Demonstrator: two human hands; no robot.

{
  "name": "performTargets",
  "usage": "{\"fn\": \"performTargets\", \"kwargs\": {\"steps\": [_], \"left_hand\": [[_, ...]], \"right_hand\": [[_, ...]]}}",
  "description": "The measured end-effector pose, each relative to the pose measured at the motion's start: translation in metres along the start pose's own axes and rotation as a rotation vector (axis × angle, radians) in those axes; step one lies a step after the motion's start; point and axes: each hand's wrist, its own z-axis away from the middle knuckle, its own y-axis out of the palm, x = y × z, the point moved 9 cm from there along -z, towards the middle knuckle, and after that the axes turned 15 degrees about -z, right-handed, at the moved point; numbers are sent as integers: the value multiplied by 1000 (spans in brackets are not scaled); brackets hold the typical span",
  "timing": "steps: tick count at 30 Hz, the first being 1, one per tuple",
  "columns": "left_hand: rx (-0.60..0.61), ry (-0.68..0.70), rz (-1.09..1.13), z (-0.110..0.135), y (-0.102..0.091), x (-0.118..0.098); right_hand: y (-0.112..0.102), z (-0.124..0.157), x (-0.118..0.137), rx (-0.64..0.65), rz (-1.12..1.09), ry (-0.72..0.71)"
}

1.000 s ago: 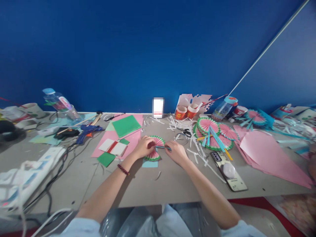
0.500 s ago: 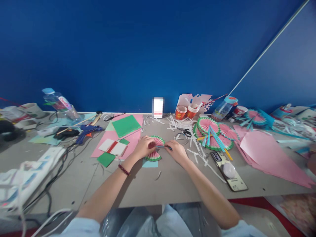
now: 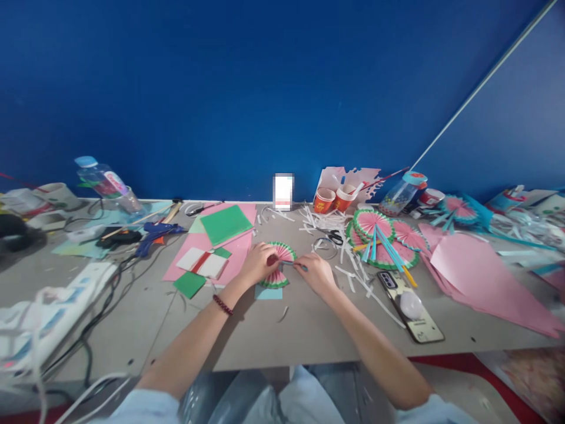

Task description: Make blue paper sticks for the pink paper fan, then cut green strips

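A pleated pink paper fan (image 3: 282, 252) with a green edge, like a watermelon slice, is spread in the middle of the table. My left hand (image 3: 259, 263) is closed on its left side, the fingers pinching near the folded centre. From the right, my right hand (image 3: 315, 272) pinches a thin blue-grey stick (image 3: 288, 263) that reaches across to the fan's centre. Whether the stick is fixed to the paper is hard to see. Under the fan's lower edge lies a light blue paper piece (image 3: 268, 294).
Pink paper (image 3: 180, 266) with green sheets (image 3: 226, 225) lies left, near a blue glue gun (image 3: 154, 235) and power strip (image 3: 73, 312). Rightward are scissors (image 3: 336, 237), white paper scraps (image 3: 348, 280), finished fans (image 3: 388, 257), paper cups (image 3: 324, 201) and a phone (image 3: 410, 309).
Both hands stay at the fan with nearly the same grip. My right fingers have shifted very slightly on the stick.
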Motion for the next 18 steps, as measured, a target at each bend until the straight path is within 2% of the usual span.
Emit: {"fn": "performTargets", "kwargs": {"steps": [4,10,18], "left_hand": [[-10,29,22,1,0,-2],[10,154,56,0,2,-13],[4,175,124,-3,2,-14]], "right_hand": [[-1,0,-1,-25,-11,-8],[-2,-2,-1,-46,10,-17],[-3,-5,-5,-58,0,-3]]}}
